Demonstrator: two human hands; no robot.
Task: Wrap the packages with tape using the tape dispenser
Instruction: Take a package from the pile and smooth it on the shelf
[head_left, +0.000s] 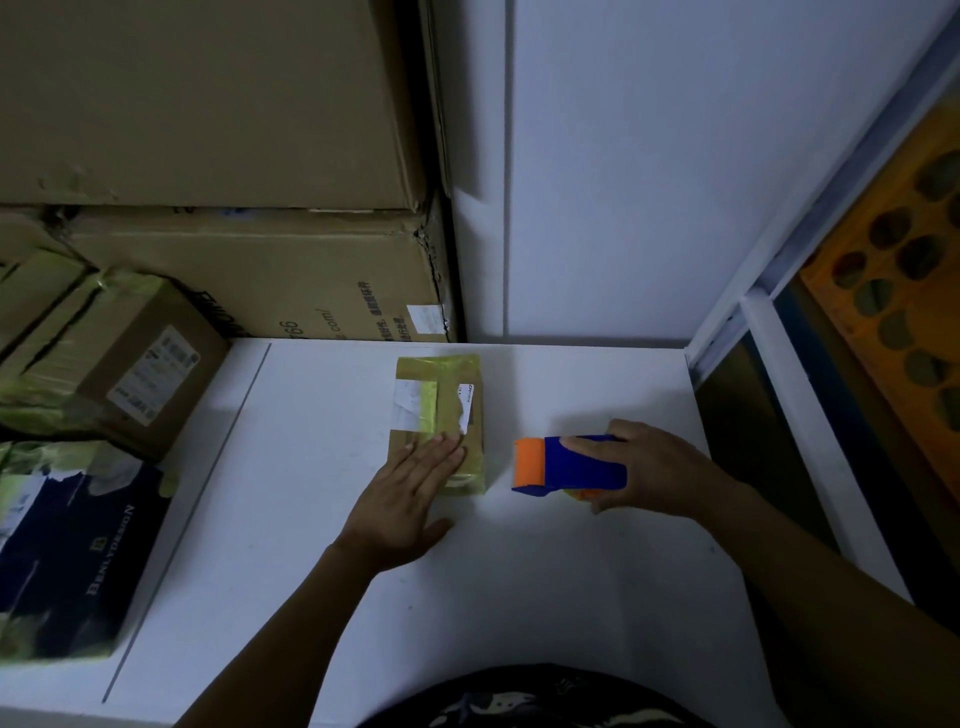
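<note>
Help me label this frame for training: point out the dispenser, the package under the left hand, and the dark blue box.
dispenser (582, 463): head view, on its blue body.
package (451, 415): head view, on its taped top.
blue box (78, 545): head view, on its dark top face.

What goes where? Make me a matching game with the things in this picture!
Things:
1. small brown cardboard package with yellowish tape
2. blue and orange plastic tape dispenser
3. dark navy printed box
4. big brown cardboard cartons

Places:
A. stacked at the back left
B. gripped by the right hand
C. at the near left
D. under the fingers of the flat left hand

Pairs: 1-D, 2-B, 3-C, 4-A
</note>
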